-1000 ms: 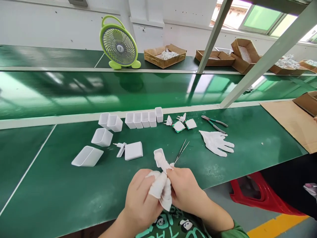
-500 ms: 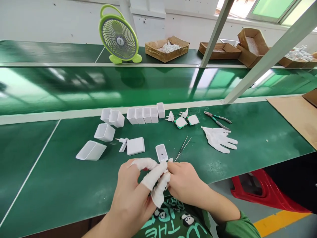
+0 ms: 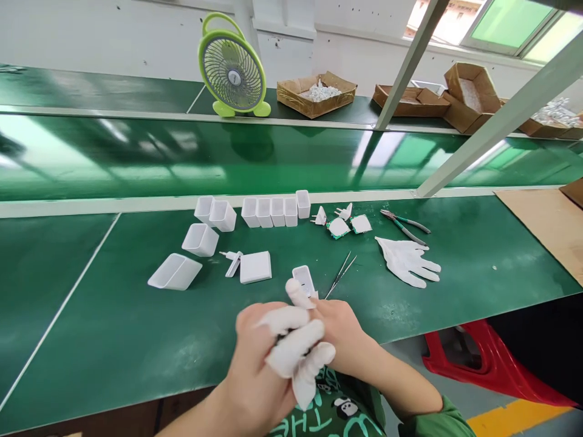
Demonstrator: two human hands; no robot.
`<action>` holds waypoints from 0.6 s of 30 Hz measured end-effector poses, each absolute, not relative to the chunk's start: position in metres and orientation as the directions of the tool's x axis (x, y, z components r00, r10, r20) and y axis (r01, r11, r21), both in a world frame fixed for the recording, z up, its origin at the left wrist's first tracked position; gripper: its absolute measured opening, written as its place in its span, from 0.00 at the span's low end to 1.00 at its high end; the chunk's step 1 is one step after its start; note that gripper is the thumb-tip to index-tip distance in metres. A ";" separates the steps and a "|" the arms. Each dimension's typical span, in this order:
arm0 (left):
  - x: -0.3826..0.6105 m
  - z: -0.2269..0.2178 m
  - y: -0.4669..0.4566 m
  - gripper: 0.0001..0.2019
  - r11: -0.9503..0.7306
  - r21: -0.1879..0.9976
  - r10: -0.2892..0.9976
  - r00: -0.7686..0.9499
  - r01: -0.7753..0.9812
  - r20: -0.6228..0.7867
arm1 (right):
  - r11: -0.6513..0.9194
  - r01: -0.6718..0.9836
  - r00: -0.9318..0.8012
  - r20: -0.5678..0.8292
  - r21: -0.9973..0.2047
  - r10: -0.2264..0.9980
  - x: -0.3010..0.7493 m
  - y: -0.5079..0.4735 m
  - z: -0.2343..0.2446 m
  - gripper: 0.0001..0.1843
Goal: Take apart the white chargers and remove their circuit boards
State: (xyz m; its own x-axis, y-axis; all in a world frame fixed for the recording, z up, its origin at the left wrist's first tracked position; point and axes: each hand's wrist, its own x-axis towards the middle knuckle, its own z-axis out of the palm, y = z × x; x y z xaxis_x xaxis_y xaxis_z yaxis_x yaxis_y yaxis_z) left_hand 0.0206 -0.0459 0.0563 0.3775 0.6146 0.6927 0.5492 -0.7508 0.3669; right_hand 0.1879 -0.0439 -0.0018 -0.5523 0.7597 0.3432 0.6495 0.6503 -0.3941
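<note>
My left hand (image 3: 268,364), with white finger covers on several fingers, is curled against my right hand (image 3: 339,334) at the bench's front edge. Its fingers are closed; anything between them is hidden. My right hand is also closed, its fingertips largely covered by the left. One white-covered fingertip (image 3: 298,292) sticks up between the hands; which hand it belongs to I cannot tell. Just beyond lies a small white open case (image 3: 304,278), partly hidden. Metal tweezers (image 3: 340,276) rest to its right. A white glove (image 3: 409,262) lies farther right.
White open-topped housings (image 3: 271,212) stand at the back and left, near a white block (image 3: 255,267) and small plug piece (image 3: 234,263). Circuit boards (image 3: 338,227), plug parts (image 3: 345,212) and pliers (image 3: 404,226) lie behind. A fan (image 3: 233,70) and box (image 3: 316,96) occupy the shelf.
My hands have drawn closer together, the left shifting right and over the right. A white-covered fingertip now sticks up between them. The whole view has shifted slightly.
</note>
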 end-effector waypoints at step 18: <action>0.023 0.033 -0.036 0.08 -0.764 0.302 0.585 0.414 0.571 0.697 | 0.649 0.540 -0.460 0.458 -0.535 0.761 0.181 -0.040 0.003 0.06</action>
